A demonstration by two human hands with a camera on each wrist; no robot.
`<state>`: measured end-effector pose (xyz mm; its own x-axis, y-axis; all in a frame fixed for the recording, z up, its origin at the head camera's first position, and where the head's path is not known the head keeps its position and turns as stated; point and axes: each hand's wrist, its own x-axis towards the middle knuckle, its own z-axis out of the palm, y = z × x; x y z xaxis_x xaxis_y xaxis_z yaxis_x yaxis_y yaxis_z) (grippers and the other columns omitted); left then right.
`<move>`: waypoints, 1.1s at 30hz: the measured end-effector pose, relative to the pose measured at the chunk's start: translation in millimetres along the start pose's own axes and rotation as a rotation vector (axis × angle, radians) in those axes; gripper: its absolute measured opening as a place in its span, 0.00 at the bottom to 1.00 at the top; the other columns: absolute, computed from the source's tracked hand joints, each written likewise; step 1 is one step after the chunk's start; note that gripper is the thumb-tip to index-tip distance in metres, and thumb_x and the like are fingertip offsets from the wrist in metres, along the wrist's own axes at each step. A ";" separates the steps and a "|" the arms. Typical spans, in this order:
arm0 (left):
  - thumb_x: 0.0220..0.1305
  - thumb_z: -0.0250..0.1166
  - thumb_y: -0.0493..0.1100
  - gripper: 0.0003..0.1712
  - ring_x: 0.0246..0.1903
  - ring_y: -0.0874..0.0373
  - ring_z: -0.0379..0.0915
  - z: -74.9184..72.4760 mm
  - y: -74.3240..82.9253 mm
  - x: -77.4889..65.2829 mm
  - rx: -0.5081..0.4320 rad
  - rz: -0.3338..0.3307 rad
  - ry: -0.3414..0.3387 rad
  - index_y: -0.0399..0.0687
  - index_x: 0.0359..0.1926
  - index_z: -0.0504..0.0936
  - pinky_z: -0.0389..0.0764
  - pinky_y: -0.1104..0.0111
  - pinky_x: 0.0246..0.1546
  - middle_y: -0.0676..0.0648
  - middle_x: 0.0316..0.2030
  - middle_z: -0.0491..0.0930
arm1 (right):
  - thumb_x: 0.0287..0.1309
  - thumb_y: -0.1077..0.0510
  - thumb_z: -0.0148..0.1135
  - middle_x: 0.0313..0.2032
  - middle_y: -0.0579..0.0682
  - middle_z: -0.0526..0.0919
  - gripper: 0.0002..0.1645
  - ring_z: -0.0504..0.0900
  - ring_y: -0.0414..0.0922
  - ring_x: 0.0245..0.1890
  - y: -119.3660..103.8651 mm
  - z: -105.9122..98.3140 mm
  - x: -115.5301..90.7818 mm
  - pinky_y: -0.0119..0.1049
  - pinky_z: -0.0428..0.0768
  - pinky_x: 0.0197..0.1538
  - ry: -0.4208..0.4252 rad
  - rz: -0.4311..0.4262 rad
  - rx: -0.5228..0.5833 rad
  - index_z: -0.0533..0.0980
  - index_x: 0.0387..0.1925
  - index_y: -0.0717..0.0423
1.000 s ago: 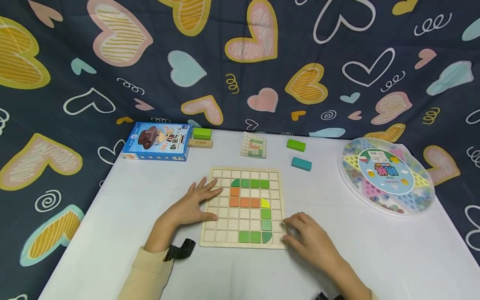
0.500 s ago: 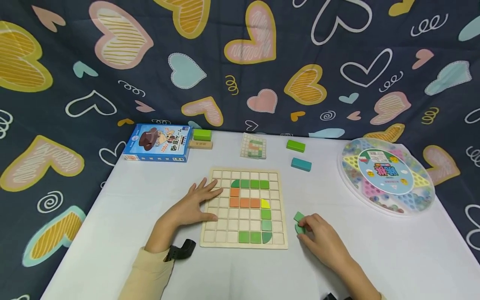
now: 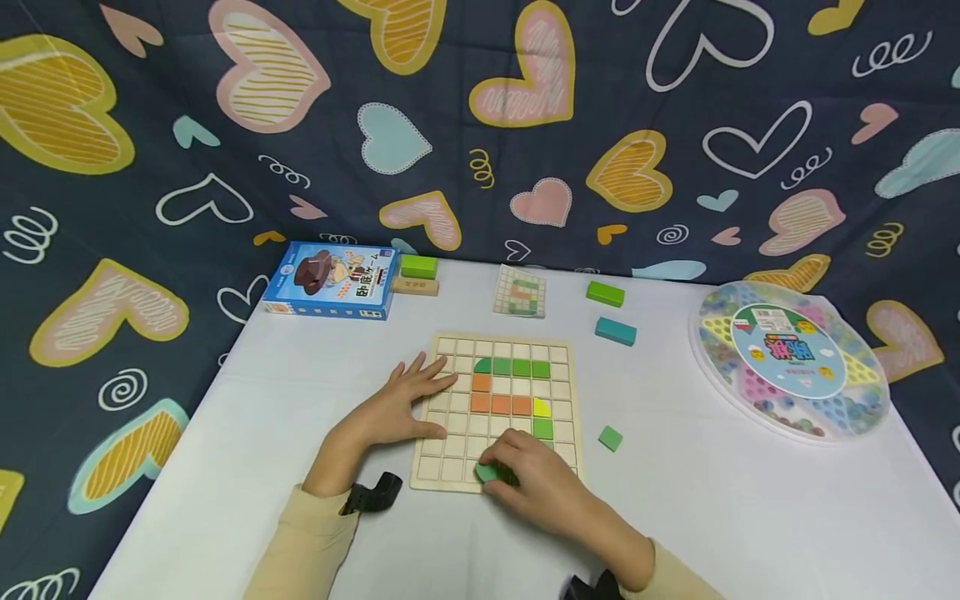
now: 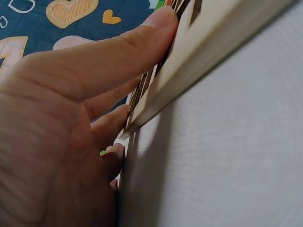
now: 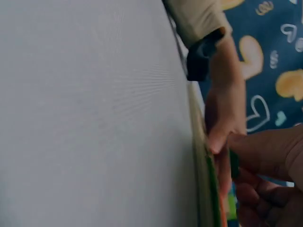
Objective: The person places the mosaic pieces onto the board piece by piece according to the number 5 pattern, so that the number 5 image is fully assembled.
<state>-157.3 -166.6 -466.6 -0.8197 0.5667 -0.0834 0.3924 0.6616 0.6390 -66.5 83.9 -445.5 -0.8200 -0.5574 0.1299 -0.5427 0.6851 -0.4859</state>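
Observation:
A square wooden grid board [image 3: 459,447] lies on the white table, with green, orange and yellow tiles set in some cells. On its left edge rests my left hand [image 3: 393,408], fingers spread and thumb [image 4: 161,21] on the rim in the left wrist view. My right hand [image 3: 540,487] pinches a small dark green round-edged tile [image 3: 485,472] between thumb and fingers, close over the board's bottom row. Several tiles at the lower right are hidden by that hand. A loose green square tile [image 3: 611,438] lies right of the board.
Behind the board is a small grid pattern card [image 3: 520,292]. A blue game box [image 3: 333,279], a green block [image 3: 418,267] and a wooden block [image 3: 416,287] stand back left. Back right are another green block [image 3: 605,293], a teal block [image 3: 615,331] and a round marble-game case [image 3: 787,358].
My right hand reached right of the board, picked up the round-edged green tile and carried it left over the bottom row. The square tile stayed behind. My left hand kept its place.

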 end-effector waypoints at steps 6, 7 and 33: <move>0.46 0.74 0.57 0.49 0.74 0.43 0.32 0.5 1.5 2.8 0.011 0.004 -0.010 0.52 0.68 0.65 0.34 0.46 0.71 0.46 0.73 0.50 | 0.51 0.51 0.70 0.37 0.40 0.78 0.13 0.72 0.34 0.36 -1.9 11.1 11.4 0.27 0.77 0.39 -0.035 -0.012 -0.053 0.81 0.39 0.49; 0.46 0.74 0.57 0.49 0.74 0.43 0.32 -0.1 2.0 2.9 0.010 0.001 -0.012 0.52 0.68 0.65 0.34 0.46 0.71 0.46 0.73 0.50 | 0.51 0.51 0.70 0.37 0.40 0.78 0.13 0.73 0.34 0.36 -1.7 11.9 12.0 0.27 0.77 0.40 -0.035 -0.011 -0.049 0.81 0.39 0.49; 0.44 0.75 0.55 0.50 0.74 0.43 0.30 1.0 -0.4 1.5 -0.011 -0.007 -0.012 0.51 0.68 0.65 0.32 0.46 0.71 0.46 0.73 0.49 | 0.47 0.54 0.73 0.45 0.44 0.80 0.25 0.78 0.41 0.47 53.5 -38.7 -27.8 0.41 0.78 0.51 0.144 0.150 0.048 0.78 0.48 0.54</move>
<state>-158.3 -165.5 -467.8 -0.8176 0.5676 -0.0972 0.3817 0.6605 0.6465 -79.7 154.2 -441.7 -0.9103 -0.3760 0.1734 -0.4063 0.7305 -0.5489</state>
